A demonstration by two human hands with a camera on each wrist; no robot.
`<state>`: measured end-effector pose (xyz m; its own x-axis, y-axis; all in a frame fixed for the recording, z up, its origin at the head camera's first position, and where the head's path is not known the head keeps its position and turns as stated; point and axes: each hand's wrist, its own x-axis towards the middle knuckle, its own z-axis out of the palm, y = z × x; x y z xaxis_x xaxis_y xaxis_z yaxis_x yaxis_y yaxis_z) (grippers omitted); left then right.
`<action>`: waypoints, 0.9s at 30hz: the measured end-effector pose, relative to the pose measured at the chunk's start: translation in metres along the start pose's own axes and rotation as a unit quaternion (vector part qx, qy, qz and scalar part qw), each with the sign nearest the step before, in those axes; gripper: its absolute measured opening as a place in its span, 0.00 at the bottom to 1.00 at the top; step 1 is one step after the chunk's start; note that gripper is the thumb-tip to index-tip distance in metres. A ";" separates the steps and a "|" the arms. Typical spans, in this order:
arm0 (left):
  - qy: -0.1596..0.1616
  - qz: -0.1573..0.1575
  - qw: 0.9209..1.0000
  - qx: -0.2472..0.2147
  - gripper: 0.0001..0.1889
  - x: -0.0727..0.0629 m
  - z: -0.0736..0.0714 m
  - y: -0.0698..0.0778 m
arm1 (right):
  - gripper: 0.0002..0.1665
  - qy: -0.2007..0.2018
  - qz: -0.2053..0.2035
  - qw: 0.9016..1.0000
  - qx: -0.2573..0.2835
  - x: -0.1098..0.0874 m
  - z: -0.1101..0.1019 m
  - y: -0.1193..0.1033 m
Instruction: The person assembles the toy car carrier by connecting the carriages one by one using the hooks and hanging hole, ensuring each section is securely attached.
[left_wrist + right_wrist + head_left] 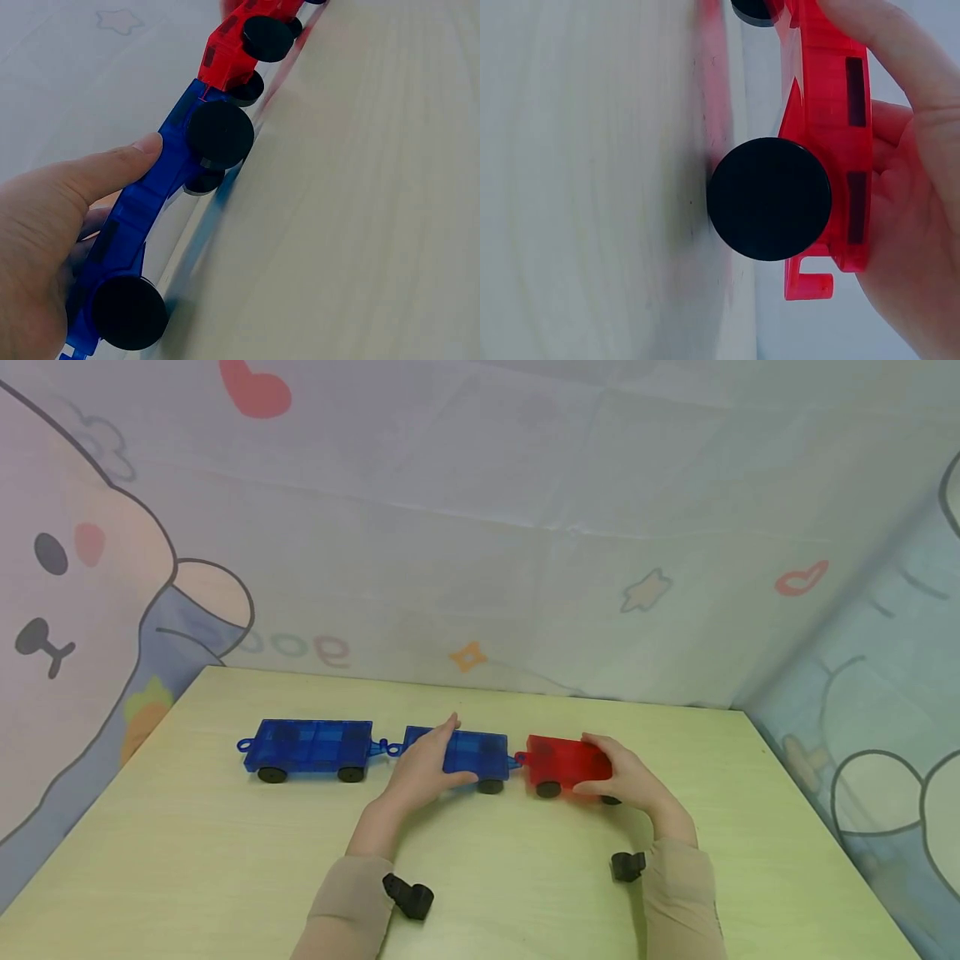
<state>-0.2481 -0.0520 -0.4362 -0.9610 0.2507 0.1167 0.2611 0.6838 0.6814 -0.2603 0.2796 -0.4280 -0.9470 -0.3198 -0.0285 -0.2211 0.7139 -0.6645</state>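
Three flat toy train cars form a row across the table. In the middle one, a translucent blue car [480,752], the black wheels face me, and my left hand [423,768] grips it with the thumb [124,166] on the near side. My right hand [626,772] holds the red car [832,127] at its right end, thumb near and fingers behind. The red car's left end meets the middle car's right coupling. Another blue car [311,745] stands untouched at the left, its hook at the middle car's ring. Whether that pair is linked I cannot tell.
The pale wooden table [517,893] carries the row near its back edge. Behind it hangs a cloth backdrop [465,527] with cartoon prints. Black wrist cameras [408,897] sit on both sleeves.
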 end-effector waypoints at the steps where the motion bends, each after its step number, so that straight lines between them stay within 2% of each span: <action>1: 0.000 0.000 1.000 -0.001 0.51 0.000 0.000 0.000 | 0.52 0.000 0.000 1.000 -0.003 0.000 0.000 0.000; 11: -0.002 -0.003 1.000 -0.004 0.52 0.000 -0.001 0.002 | 0.53 -0.001 0.004 1.000 -0.021 0.001 0.001 -0.003; 27: -0.008 -0.004 1.000 -0.003 0.51 -0.001 -0.001 0.005 | 0.54 -0.005 0.016 1.000 -0.009 0.001 0.001 -0.002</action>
<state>-0.2458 -0.0493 -0.4326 -0.9615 0.2559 0.0998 0.2527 0.6814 0.6869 -0.2607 0.2775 -0.4275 -0.9510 -0.3040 -0.0571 -0.1959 0.7350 -0.6492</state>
